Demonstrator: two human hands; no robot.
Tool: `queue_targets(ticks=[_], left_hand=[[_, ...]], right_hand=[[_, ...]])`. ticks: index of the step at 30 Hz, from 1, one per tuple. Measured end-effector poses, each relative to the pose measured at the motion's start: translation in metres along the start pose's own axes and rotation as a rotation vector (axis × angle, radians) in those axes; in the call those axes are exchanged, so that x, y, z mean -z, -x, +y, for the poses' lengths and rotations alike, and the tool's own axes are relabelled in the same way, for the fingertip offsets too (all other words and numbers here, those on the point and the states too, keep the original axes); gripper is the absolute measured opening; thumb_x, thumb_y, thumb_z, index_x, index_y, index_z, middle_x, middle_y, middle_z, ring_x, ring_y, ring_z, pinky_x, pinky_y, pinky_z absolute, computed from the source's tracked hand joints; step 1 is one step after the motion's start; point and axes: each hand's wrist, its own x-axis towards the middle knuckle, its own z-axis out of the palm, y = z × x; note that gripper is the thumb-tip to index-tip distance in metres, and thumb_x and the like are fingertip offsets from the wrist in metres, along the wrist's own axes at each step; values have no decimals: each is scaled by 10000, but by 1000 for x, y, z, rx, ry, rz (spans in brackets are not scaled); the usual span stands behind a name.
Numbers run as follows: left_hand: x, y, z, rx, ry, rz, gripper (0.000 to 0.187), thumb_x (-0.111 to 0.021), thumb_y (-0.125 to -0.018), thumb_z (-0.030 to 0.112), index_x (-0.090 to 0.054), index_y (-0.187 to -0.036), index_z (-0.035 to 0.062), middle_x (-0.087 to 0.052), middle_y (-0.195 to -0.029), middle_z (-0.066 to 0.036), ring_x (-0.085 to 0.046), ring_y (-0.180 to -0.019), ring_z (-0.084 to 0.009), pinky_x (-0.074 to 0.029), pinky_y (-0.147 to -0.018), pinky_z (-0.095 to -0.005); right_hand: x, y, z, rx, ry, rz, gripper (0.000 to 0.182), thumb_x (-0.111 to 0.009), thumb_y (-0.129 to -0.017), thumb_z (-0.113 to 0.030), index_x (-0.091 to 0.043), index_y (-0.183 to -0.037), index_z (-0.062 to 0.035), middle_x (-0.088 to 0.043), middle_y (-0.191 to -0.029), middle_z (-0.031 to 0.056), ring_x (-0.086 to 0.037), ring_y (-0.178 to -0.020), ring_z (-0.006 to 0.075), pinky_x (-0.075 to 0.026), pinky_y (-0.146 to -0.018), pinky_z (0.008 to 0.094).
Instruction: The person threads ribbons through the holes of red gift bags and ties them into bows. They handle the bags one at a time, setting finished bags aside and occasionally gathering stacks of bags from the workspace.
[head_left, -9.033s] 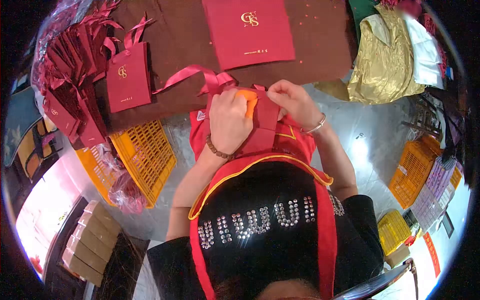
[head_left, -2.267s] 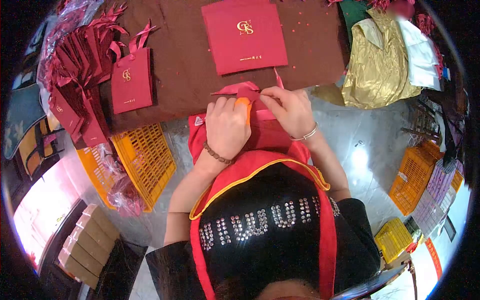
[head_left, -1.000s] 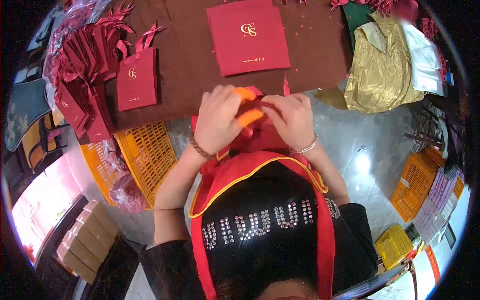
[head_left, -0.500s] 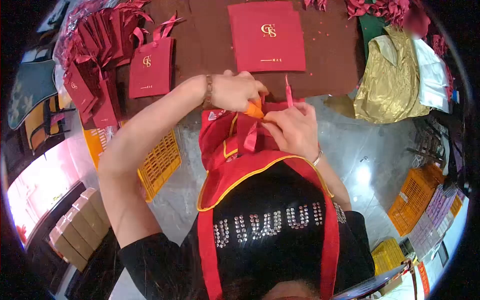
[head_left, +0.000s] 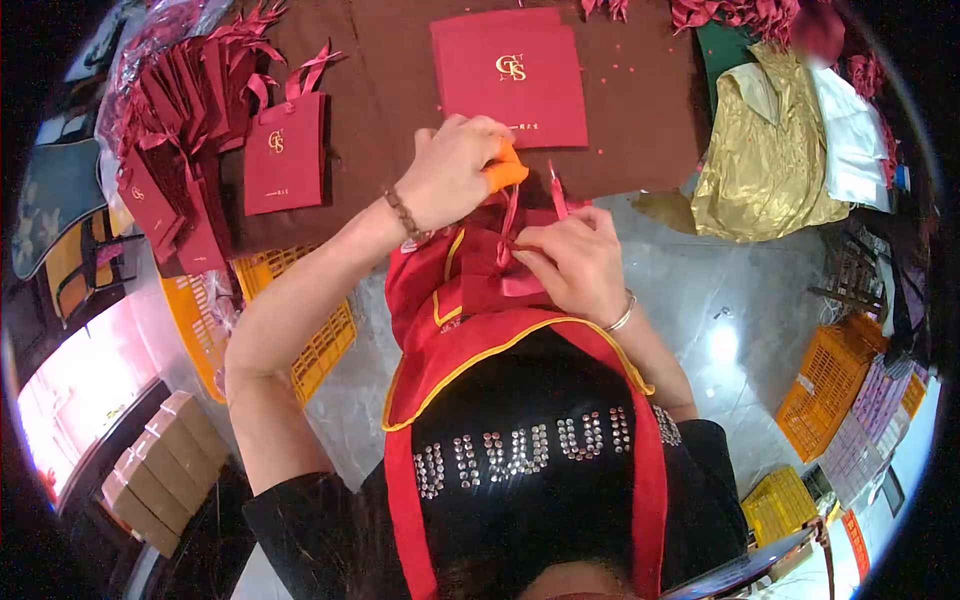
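My left hand (head_left: 462, 172), with orange covers on its fingers, pinches a red ribbon (head_left: 509, 222) just in front of the table edge. The ribbon runs down, stretched, to the fingertips of my right hand (head_left: 576, 260), which are closed on its lower part. A loose ribbon end (head_left: 557, 190) sticks up beside my right hand. Beneath both hands is dark red material that blends with my red apron (head_left: 440, 275), so its outline is hard to make out. Just beyond my left hand lies a stack of flat red paper bags (head_left: 545, 100) with gold lettering.
A finished-looking red bag (head_left: 284, 160) with ribbon handles lies left on the brown table (head_left: 385, 90), beside a heap of similar bags (head_left: 190, 110). Gold cloth (head_left: 770, 160) hangs at the right edge. Orange crates (head_left: 325, 350) and cardboard boxes (head_left: 165, 470) stand below.
My left hand has moved up and left, away from my right hand, drawing the ribbon out between them. My right hand stays low, still pinching. The whole view has shifted slightly.
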Motion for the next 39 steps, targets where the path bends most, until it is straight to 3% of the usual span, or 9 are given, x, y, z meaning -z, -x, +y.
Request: queue_targets(ticks=[5,8,20,24,26,28,30,31,39], left_hand=[[-16,-6,-1,429,1006,-121,196,-535,-877,189,-647,-863,29,-623,-796,-1,-428,-551,-25,-334,-502,-169],[-17,-8,0,447,1325,-202,215,-507,-890,209,-630,-930,37,-612,-762,-9,-378,-510,-15,-286,-450,-168],[-38,-33,4,414,583,-453,326,-644,-808,335,-611,-896,22,-559,-691,-12,-488,-575,-70,-376,-481,-240],[-50,-23,0,423,816,-384,322,-595,-850,320,-608,-842,-1,-534,-580,-20,-479,-497,-88,-369,-444,-253],[-51,-21,0,424,843,-355,297,-563,-875,299,-598,-811,11,-526,-578,-9,-460,-490,-73,-353,-438,-244],[-50,-16,-2,408,896,-310,310,-558,-877,310,-598,-824,7,-517,-576,-2,-447,-491,-67,-341,-437,-237],[-45,-18,0,428,852,-300,303,-567,-869,306,-608,-807,12,-537,-587,-15,-461,-507,-74,-358,-455,-246],[-38,-18,4,404,744,-252,277,-572,-867,298,-612,-800,32,-517,-601,14,-428,-508,-55,-335,-452,-222],[-5,-39,-8,207,468,159,226,-545,-888,259,-628,-879,48,-535,-671,48,-415,-559,-38,-345,-502,-201]], right_hand=[[0,-1,0,-15,5,24,103,-678,-736,-167,-636,-811,-109,-629,-727,6,-580,-660,159,-379,-761,332],[0,0,2,-17,-1,14,111,-679,-736,-167,-634,-818,-109,-626,-721,8,-573,-649,164,-379,-757,334],[-2,-4,-6,14,25,-61,149,-691,-712,-129,-637,-848,-104,-612,-733,16,-577,-724,208,-389,-767,353],[16,5,2,-9,-242,185,425,-703,-678,-57,-549,-1075,-58,-500,-1181,138,-487,-1078,274,-363,-929,392],[2,32,16,-353,-683,409,790,-709,-684,-42,-261,-1334,-78,-327,-1344,161,-354,-1225,269,-304,-1006,418],[-11,55,30,-656,-1258,120,862,-737,-675,-57,-214,-1360,-64,-290,-1377,140,-320,-1255,247,-261,-1041,397],[-14,61,19,-537,-748,-218,866,-753,-701,-129,-206,-1367,-38,-310,-1372,114,-325,-1252,212,-301,-1032,352],[-26,63,21,-590,-1017,-293,786,-732,-726,-129,-268,-1351,-21,-374,-1343,94,-359,-1232,191,-293,-1039,338],[-12,50,10,-676,-1213,-365,516,-665,-781,-65,-436,-1238,-1,-545,-1169,58,-504,-1076,153,-391,-953,314]])
